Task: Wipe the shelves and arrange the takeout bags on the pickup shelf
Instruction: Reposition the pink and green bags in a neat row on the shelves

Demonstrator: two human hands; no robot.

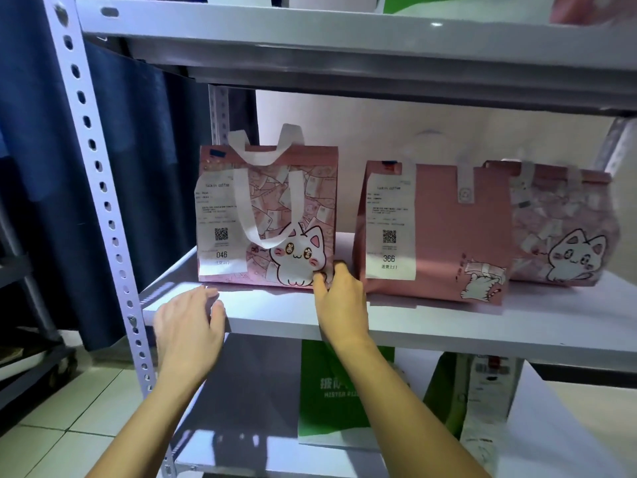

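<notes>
Takeout bag 046 is being pinched at its lower right corner by the right hand on the middle shelf; bag 366 is standing at three o'clock. The left hand, fingers spread, is being held at the shelf's edge. A third bag is being half hidden behind 366.

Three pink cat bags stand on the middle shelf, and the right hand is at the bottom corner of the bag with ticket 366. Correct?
Not quite. The head view shows the right hand at the bottom corner of the bag with ticket 046, not the 366 bag. Three pink bags do stand on the middle shelf.
</notes>
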